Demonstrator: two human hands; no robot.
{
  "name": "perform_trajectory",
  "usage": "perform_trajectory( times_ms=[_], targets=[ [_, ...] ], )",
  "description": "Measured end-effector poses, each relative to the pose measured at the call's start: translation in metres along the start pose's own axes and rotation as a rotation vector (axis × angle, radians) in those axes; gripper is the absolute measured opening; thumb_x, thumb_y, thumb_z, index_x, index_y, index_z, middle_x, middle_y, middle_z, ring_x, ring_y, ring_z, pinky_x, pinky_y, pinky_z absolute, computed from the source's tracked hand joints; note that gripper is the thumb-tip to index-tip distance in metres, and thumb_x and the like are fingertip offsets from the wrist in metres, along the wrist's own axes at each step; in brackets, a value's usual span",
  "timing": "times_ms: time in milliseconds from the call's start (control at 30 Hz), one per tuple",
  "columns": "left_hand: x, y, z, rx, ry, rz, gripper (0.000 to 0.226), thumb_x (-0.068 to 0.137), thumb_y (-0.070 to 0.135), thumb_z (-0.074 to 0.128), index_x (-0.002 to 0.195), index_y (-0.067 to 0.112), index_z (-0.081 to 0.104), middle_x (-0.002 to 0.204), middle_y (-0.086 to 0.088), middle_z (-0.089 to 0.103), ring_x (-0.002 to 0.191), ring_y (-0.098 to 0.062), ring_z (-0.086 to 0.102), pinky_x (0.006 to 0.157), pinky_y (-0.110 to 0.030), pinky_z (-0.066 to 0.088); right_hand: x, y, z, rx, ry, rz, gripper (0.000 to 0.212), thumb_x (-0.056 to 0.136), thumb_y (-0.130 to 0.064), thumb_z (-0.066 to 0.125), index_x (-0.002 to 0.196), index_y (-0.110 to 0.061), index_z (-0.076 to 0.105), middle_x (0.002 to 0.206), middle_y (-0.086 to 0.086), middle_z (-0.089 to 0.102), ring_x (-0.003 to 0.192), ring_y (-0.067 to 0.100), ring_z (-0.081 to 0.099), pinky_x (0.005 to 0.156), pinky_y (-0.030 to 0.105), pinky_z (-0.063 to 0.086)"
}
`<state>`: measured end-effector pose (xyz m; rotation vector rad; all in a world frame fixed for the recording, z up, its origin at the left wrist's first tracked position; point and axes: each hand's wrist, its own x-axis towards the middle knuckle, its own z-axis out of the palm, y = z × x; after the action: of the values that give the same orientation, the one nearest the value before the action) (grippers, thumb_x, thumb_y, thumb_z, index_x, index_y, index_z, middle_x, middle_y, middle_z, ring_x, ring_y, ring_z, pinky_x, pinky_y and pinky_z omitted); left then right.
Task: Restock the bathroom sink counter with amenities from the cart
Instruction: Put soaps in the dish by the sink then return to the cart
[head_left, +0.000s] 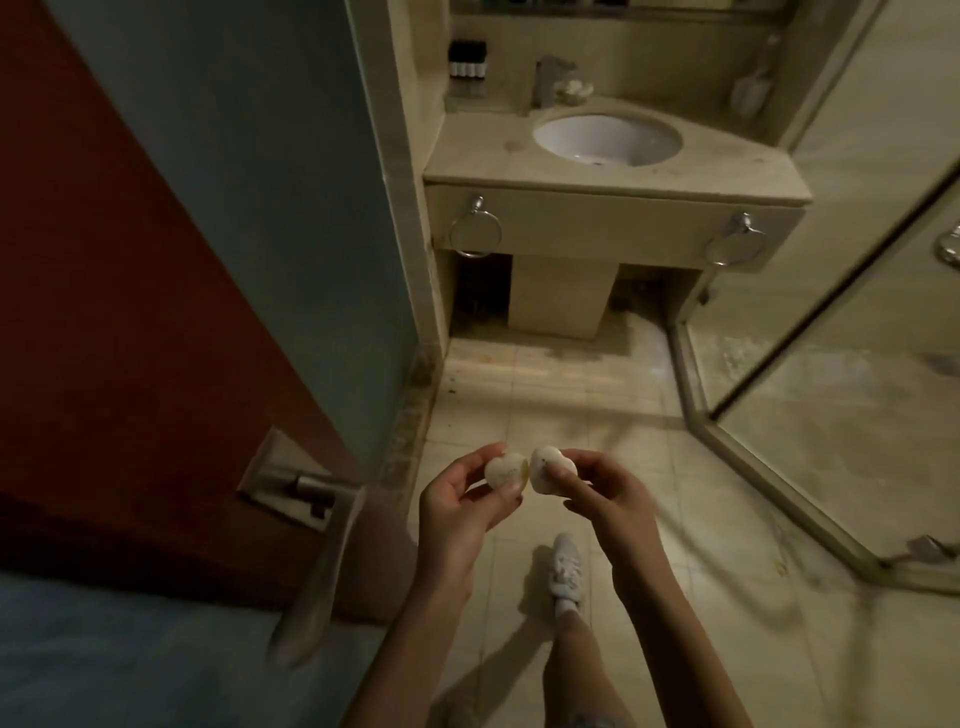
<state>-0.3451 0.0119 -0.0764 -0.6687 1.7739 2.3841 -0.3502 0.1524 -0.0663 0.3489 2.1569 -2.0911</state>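
My left hand (457, 501) pinched one round soap (506, 470), my right hand (610, 491) a second soap (550, 470), just beside it, well before the bench's (483, 150) basin (608, 137). Behind the basin, a dish (574, 89) held blurred pale lumps.

Beige stone counter (483, 150) looks matt; the white basin (608, 137) set in it glossy, probably ceramic; towel rings (475, 232) below, shiny metal.
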Motion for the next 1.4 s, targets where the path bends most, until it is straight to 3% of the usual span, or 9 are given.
perform_trajectory(
  times_ms=[167, 267, 500, 633, 867, 1033, 1200, 1400],
  targets=[
    [0.071, 0.026, 0.061, 0.051, 0.032, 0.067, 0.044, 0.076, -0.002, 0.074, 0.11, 0.025, 0.066, 0.108, 0.002, 0.069, 0.102, -0.014, 0.067, 0.076, -0.024, 0.057, 0.099, -0.027, -0.028, -0.007, -0.088, -0.017, 0.015, 0.086, -0.027, 0.067, 0.099, -0.02, 0.069, 0.092, -0.004, 0.073, 0.081, 0.003, 0.067, 0.062, 0.011, 0.049],
    [0.112, 0.049, 0.111, 0.017, 0.026, 0.108, 0.038, 0.08, 0.006, 0.073, 0.116, 0.017, 0.066, 0.111, -0.002, 0.069, 0.101, -0.015, 0.068, 0.075, -0.024, 0.057, 0.162, -0.054, -0.056, 0.005, -0.09, -0.031, 0.015, 0.086, -0.024, 0.068, 0.099, -0.017, 0.069, 0.09, -0.001, 0.073, 0.082, 0.009, 0.068, 0.062, 0.012, 0.049],
    [0.197, 0.078, 0.219, 0.023, 0.036, 0.137, 0.028, 0.081, 0.008, 0.07, 0.109, 0.013, 0.068, 0.109, -0.003, 0.069, 0.1, -0.017, 0.069, 0.07, -0.023, 0.057, 0.271, -0.088, -0.122, 0.052, -0.044, -0.057, 0.011, 0.085, -0.015, 0.069, 0.096, -0.014, 0.069, 0.085, -0.001, 0.072, 0.071, 0.002, 0.067, 0.06, 0.012, 0.049],
    [0.234, 0.082, 0.252, 0.116, 0.001, 0.101, 0.023, 0.079, 0.008, 0.073, 0.097, 0.021, 0.07, 0.099, 0.002, 0.073, 0.092, -0.011, 0.07, 0.067, -0.02, 0.055, 0.307, -0.09, -0.149, 0.082, -0.022, -0.031, 0.011, 0.085, -0.012, 0.069, 0.096, -0.012, 0.069, 0.083, 0.0, 0.073, 0.07, 0.003, 0.067, 0.06, 0.011, 0.048],
    [0.306, 0.087, 0.305, 0.226, -0.058, 0.074, 0.024, 0.08, 0.009, 0.073, 0.095, 0.027, 0.068, 0.095, 0.008, 0.071, 0.082, -0.002, 0.069, 0.062, -0.014, 0.052, 0.376, -0.093, -0.181, 0.097, 0.048, 0.026, 0.013, 0.085, -0.012, 0.069, 0.097, -0.011, 0.068, 0.086, 0.004, 0.073, 0.072, 0.006, 0.069, 0.058, 0.01, 0.046],
    [0.377, 0.102, 0.341, 0.202, -0.129, 0.07, 0.024, 0.08, 0.006, 0.073, 0.093, 0.026, 0.068, 0.092, 0.005, 0.072, 0.082, -0.005, 0.07, 0.063, -0.014, 0.053, 0.448, -0.105, -0.191, 0.082, 0.1, 0.007, 0.015, 0.084, -0.017, 0.071, 0.097, -0.013, 0.069, 0.085, 0.0, 0.073, 0.075, 0.009, 0.069, 0.06, 0.012, 0.048],
    [0.465, 0.131, 0.365, 0.119, -0.153, 0.059, 0.027, 0.077, 0.002, 0.074, 0.097, 0.018, 0.068, 0.097, -0.003, 0.073, 0.083, -0.008, 0.07, 0.067, -0.018, 0.055, 0.54, -0.132, -0.184, 0.085, 0.083, -0.027, 0.01, 0.083, -0.009, 0.07, 0.093, -0.007, 0.069, 0.074, -0.003, 0.071, 0.066, 0.004, 0.065, 0.058, 0.013, 0.047],
    [0.578, 0.181, 0.392, 0.096, -0.192, 0.066, 0.022, 0.079, 0.001, 0.071, 0.094, 0.017, 0.068, 0.093, -0.007, 0.071, 0.076, -0.009, 0.068, 0.061, -0.019, 0.054, 0.658, -0.181, -0.168, 0.025, 0.06, -0.106, 0.011, 0.083, -0.009, 0.07, 0.093, -0.004, 0.069, 0.076, 0.002, 0.071, 0.064, 0.001, 0.065, 0.057, 0.011, 0.047]
  ],
)
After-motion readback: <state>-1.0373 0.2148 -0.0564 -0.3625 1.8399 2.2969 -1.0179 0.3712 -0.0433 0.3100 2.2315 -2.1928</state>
